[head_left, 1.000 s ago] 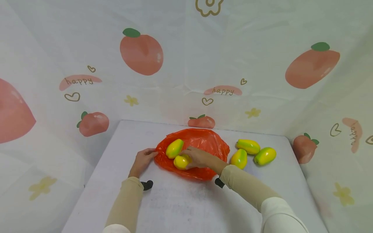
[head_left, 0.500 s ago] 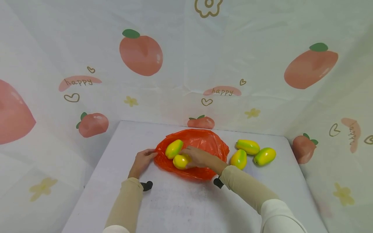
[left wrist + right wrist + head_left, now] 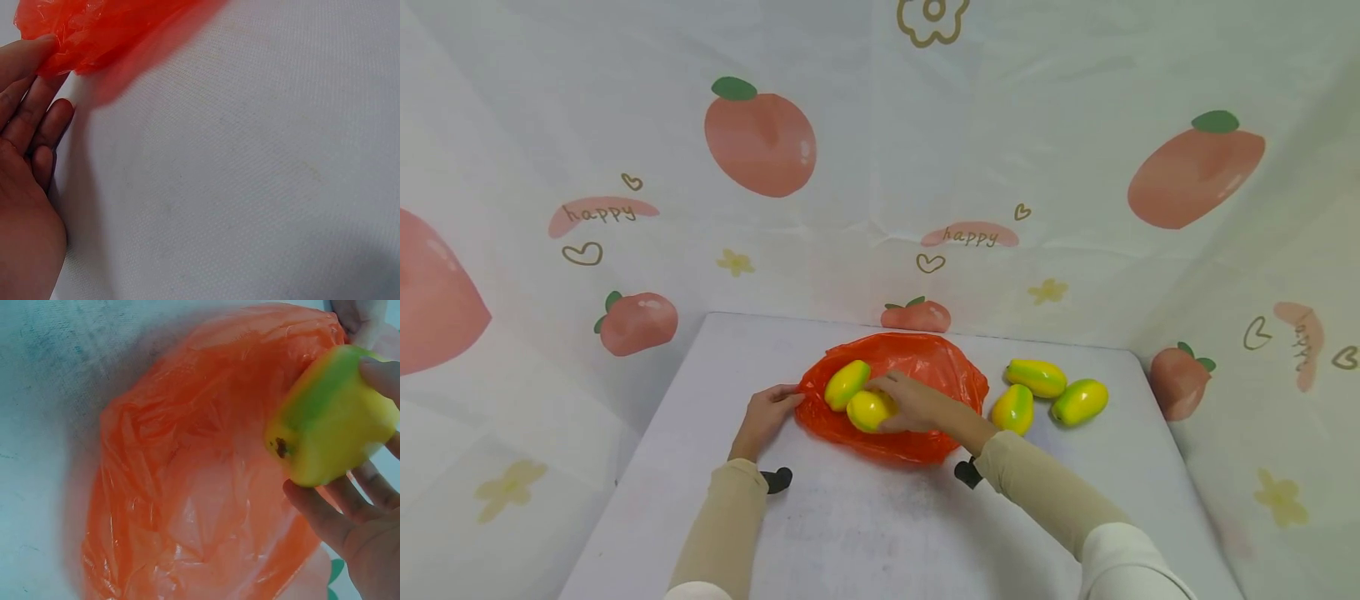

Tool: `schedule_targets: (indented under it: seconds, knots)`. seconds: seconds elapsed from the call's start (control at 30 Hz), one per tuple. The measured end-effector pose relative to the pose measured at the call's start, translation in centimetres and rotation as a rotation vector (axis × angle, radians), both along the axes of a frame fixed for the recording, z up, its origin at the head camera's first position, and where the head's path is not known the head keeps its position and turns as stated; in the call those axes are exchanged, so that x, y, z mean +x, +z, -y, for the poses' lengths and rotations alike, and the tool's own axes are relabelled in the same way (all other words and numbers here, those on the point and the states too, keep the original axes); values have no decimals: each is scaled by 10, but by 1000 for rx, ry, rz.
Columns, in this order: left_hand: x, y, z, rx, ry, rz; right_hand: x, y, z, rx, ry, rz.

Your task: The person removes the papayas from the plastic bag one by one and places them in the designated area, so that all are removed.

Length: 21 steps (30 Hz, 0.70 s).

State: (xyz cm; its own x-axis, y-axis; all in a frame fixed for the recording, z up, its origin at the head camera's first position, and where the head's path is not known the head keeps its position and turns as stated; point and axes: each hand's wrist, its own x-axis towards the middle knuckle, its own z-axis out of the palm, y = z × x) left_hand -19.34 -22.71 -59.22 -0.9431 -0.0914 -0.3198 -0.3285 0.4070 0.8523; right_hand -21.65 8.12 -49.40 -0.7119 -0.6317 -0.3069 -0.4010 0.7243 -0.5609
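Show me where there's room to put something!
In front of the bag, between the sleeves, the table is bare. So is its back left corner, beyond the left hand. It's crowded at the bag, where the right hand holds a fruit beside another, and right of it, where three more fruits sit.

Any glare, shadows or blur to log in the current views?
Head: small highlights on the held fruit; left wrist: reddish shadow by the red bag, grey one beside the left hand; right wrist: hazy, soft image, glints on the red bag.

The bag [image 3: 931, 360] is red, fruits [image 3: 847, 386] green-streaked yellow
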Motion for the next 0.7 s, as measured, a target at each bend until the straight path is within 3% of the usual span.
schedule_targets:
  seconds: [0.7]
  knots:
    - [0, -3, 2, 16, 8, -6, 3, 0, -32, -55, -70, -86]
